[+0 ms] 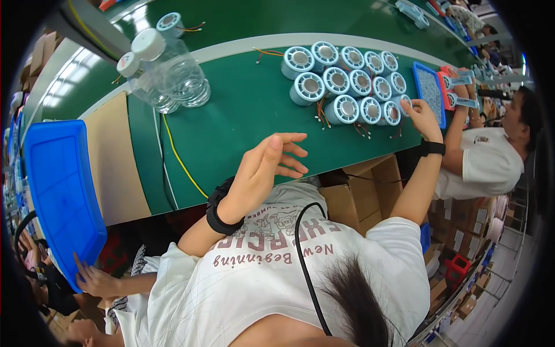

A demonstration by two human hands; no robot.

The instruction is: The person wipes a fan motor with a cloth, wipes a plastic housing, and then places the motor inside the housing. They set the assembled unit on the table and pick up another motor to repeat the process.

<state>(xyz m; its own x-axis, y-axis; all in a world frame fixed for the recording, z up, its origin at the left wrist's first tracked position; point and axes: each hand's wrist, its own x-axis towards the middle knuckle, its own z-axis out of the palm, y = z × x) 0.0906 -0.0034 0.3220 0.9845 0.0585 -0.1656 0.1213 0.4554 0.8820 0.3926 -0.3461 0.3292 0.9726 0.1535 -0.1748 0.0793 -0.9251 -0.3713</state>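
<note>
Several light blue, round fan motors (308, 88) stand in close rows on the green bench, silver discs on top and thin coloured wires trailing out. My right hand (424, 118) has its thumb and fingers closed on the motor (405, 104) at the right end of the nearest row; the hand hides part of it. Above the bench's near edge, my left hand (267, 165) is held up with its fingers stretched and nothing in them. It is apart from the motors.
Clear plastic bottles (193, 81) stand left on the bench, with another motor (169, 23) behind. A blue bin (58, 185), touched by another person's hand, is at far left. A blue tray of small parts (429, 87) lies right, beside a co-worker. Cardboard boxes (361, 199) sit below.
</note>
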